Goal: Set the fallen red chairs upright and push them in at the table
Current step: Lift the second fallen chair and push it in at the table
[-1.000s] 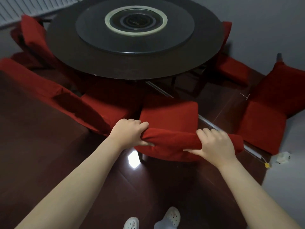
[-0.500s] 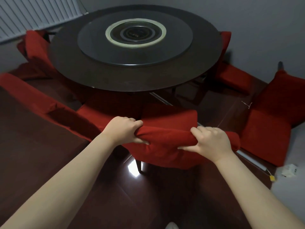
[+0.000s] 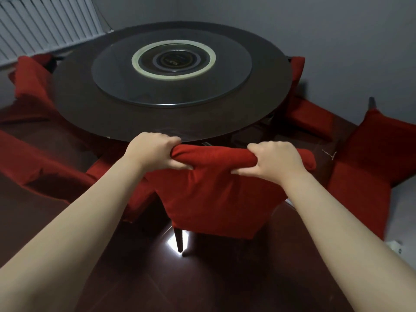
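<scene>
A red fabric-covered chair (image 3: pixel 216 199) stands upright in front of me, its back facing me and its top edge close to the rim of the round dark table (image 3: pixel 94 122). My left hand (image 3: pixel 155 152) grips the left end of the chair's top edge. My right hand (image 3: pixel 274 161) grips the top edge further right. One dark chair leg shows on the glossy floor below. Another red chair (image 3: pixel 40 167) lies tipped over at the left, and a third red chair (image 3: pixel 371 167) lies on the floor at the right.
The table carries a grey turntable (image 3: pixel 171 68) with a pale ring. More red chairs (image 3: pixel 31 79) sit at the far left and far right (image 3: pixel 308 113). A radiator (image 3: pixel 45 25) lines the back left wall. A small white object (image 3: pixel 396 247) lies by the right wall.
The chair I hold has come up from a tilted position to upright and moved toward the table. Both hands kept their hold on its top edge.
</scene>
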Motion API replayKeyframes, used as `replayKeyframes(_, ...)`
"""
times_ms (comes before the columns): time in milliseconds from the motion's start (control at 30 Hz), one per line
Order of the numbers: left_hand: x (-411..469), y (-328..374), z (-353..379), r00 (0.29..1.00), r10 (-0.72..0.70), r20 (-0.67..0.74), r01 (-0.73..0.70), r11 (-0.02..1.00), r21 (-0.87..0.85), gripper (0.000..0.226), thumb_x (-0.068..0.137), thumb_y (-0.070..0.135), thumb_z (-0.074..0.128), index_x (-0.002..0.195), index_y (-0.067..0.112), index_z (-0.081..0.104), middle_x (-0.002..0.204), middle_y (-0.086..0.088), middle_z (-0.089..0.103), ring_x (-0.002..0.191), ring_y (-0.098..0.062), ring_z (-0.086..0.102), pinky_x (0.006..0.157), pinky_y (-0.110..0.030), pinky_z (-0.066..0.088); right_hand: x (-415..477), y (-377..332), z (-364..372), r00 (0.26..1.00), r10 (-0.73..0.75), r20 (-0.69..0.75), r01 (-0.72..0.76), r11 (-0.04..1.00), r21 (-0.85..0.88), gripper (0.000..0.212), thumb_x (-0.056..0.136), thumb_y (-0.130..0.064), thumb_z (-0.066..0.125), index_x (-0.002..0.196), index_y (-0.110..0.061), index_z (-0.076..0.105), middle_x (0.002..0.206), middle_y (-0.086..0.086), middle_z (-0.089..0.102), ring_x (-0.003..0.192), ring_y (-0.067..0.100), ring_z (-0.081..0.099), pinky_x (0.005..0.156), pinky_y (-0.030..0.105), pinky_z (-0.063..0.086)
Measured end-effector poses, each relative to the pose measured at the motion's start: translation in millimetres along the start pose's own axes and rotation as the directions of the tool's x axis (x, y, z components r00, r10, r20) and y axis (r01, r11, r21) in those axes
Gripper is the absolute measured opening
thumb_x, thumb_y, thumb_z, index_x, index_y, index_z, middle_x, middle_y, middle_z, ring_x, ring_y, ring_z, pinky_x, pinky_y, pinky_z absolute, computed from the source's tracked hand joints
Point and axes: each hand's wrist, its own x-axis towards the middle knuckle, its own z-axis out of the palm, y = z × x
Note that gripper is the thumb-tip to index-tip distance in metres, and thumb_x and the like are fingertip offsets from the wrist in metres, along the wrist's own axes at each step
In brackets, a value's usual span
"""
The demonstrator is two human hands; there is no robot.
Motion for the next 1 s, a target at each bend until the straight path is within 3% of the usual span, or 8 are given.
replayKeyframes(233, 60.7, -28.4, 3.7, 0.998, -0.064, -0.016, 0.064, 0.997, 0.053, 0.085, 0.052, 0.1, 0.02, 0.074, 0.023, 0.049, 0.07, 0.004, 0.06, 0.071, -0.026, 0.065, 0.055, -0.031, 0.038, 60.4, 36.5, 3.8, 0.998, 0.046, 0.05, -0.045, 0.999, -0.007, 0.079, 0.056, -0.101, 0.013, 0.063, -0.025, 0.036, 0.051, -0.011, 0.032, 0.051, 0.022, 0.05, 0.048, 0.028, 0.029)
replayKeyframes(333, 92.4, -44.9, 9.1, 0.998, -0.036, -0.058, 0.04, 0.996, 0.073, 0.081, 0.054, 0.098, 0.023, 0.069, 0.022, 0.045, 0.065, 0.004, 0.058, 0.065, -0.025, 0.064, 0.049, -0.029, 0.033, 91.1, 55.8, 9.6, 0.995, 0.071, 0.065, -0.07, 0.997, -0.015, 0.081, 0.051, -0.103, 0.007, 0.061, -0.027, 0.031, 0.05, -0.013, 0.033, 0.048, 0.019, 0.04, 0.046, 0.028, 0.026)
replayKeyframes(533, 142.5, -68.1, 15.9, 0.996, -0.053, -0.075, 0.057, 0.997, 0.054, 0.079, 0.054, 0.099, 0.02, 0.068, 0.023, 0.04, 0.064, 0.005, 0.059, 0.067, -0.022, 0.064, 0.05, -0.029, 0.029, 138.6, 86.8, 16.5, 0.989, 0.107, 0.107, -0.105, 0.994, -0.017, 0.088, 0.05, -0.104, 0.011, 0.068, -0.026, 0.046, 0.053, -0.013, 0.037, 0.054, 0.019, 0.043, 0.049, 0.03, 0.03)
replayKeyframes(800, 184.0, -82.7, 20.3, 0.994, -0.082, -0.077, 0.087, 0.995, 0.058, 0.081, 0.055, 0.1, 0.02, 0.066, 0.023, 0.039, 0.057, 0.007, 0.047, 0.065, -0.023, 0.063, 0.052, -0.029, 0.032, 176.4, 114.3, 24.1, 0.991, 0.083, 0.103, -0.081, 0.996, -0.025, 0.081, 0.051, -0.102, 0.01, 0.062, -0.026, 0.036, 0.051, -0.012, 0.034, 0.05, 0.018, 0.038, 0.046, 0.029, 0.024)
replayKeyframes(900, 195.9, -83.7, 22.4, 0.991, -0.108, -0.074, 0.113, 0.992, 0.063, 0.082, 0.055, 0.101, 0.019, 0.065, 0.022, 0.04, 0.054, 0.009, 0.042, 0.063, -0.022, 0.061, 0.052, -0.029, 0.031, 190.9, 129.1, 28.2, 0.989, 0.078, 0.128, -0.077, 0.997, -0.013, 0.088, 0.049, -0.103, 0.008, 0.066, -0.026, 0.045, 0.052, -0.013, 0.034, 0.053, 0.018, 0.041, 0.05, 0.03, 0.028)
replayKeyframes(1000, 208.7, -83.5, 24.7, 0.987, -0.144, -0.065, 0.148, 0.987, 0.06, 0.079, 0.056, 0.099, 0.02, 0.065, 0.023, 0.039, 0.054, 0.009, 0.041, 0.062, -0.022, 0.061, 0.052, -0.029, 0.032, 206.7, 145.1, 34.4, 0.987, 0.052, 0.152, -0.055, 0.998, 0.016, 0.098, 0.047, -0.104, 0.006, 0.075, -0.025, 0.056, 0.055, -0.013, 0.037, 0.063, 0.022, 0.057, 0.054, 0.03, 0.032)
